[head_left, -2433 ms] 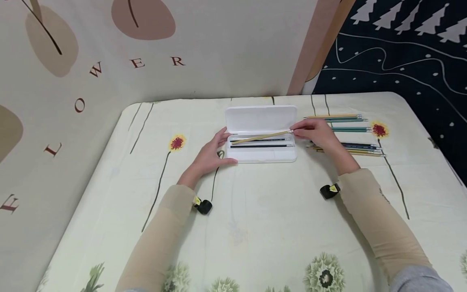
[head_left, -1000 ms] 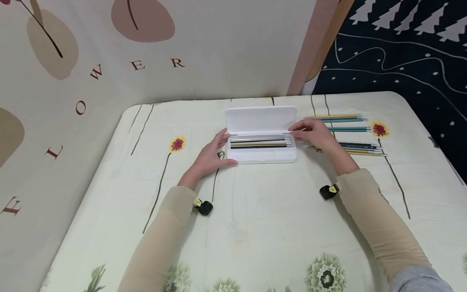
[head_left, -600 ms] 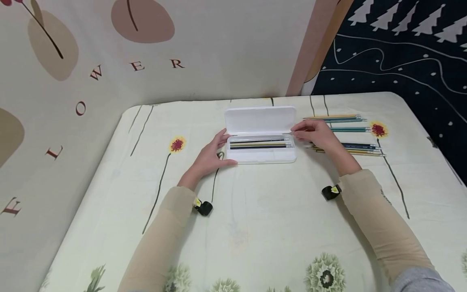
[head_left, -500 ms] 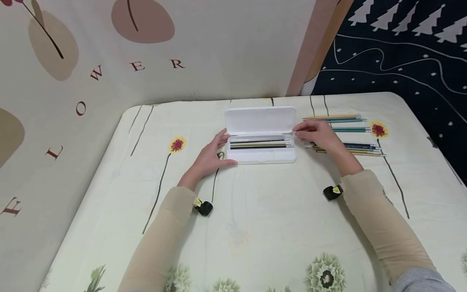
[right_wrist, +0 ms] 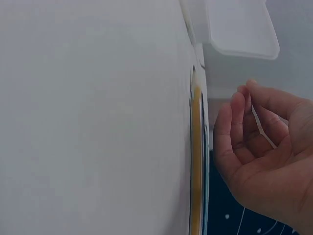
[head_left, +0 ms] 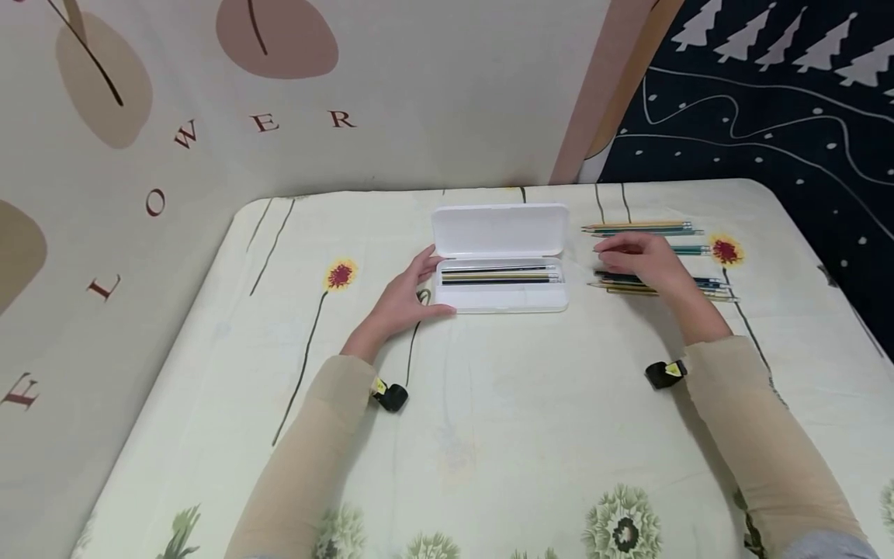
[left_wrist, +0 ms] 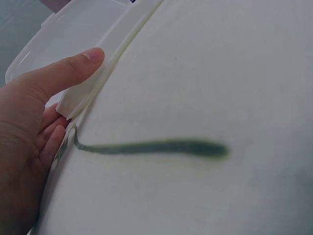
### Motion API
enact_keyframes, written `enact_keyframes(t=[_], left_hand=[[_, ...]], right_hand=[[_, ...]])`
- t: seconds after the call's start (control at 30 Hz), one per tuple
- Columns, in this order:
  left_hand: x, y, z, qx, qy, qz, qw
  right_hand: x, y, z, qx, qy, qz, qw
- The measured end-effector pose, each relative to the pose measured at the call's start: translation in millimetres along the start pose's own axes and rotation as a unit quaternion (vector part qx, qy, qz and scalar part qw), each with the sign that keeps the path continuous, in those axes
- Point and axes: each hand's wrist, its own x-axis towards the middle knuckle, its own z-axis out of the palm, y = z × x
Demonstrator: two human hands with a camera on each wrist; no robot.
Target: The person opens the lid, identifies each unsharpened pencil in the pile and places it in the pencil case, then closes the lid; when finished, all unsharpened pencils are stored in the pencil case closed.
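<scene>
Pencil case [head_left: 503,298] in white plastic lies open on the flower-print cloth [head_left: 503,404] before us, its lid [head_left: 500,230] tipped back on the far side. What has just changed is the yellow pencil [head_left: 492,276]: a couple of seconds ago our right hand [head_left: 646,258] held it aslant over the case, and now it lies flat inside, between two dark pencils [head_left: 496,282]. That hand has since drawn away to the right and is over the green pencils [head_left: 691,251], fingers loosely curved, thumb close to the fingertips; we see nothing in its grasp, and cannot tell whether it touches a pencil below. Our left hand [head_left: 405,299] stays at the case's left end, holding it, thumb over the near edge. Two other loose groups lie right of the case: yellow-and-green pencils [head_left: 653,227] farther off, dark-and-yellow pencils [head_left: 708,283] nearer. For the work in hand, we judge that the yellow pencil is settled, the case is steadied and only partly filled, and our right hand is free.
</scene>
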Motion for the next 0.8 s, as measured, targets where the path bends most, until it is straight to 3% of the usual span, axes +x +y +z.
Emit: enact_keyframes(t=[0.2,0.4,0.8], left_hand=[[-0.3,0.7,-0.3,0.005,-0.003,-0.003,1.0000],[0.4,1.2,-0.8,0.007,-0.005,-0.002,1.0000],[1.3,2.2,-0.7,0.005,-0.006,0.000,1.0000]], right_hand=[[-10.2,12,-22,0.015,0.025,0.019,0.9994],[-21.4,21,-43,-0.005,0.049,0.043,0.9978],[-43.0,41,-82,-0.013,0.096,0.054,0.9938]])
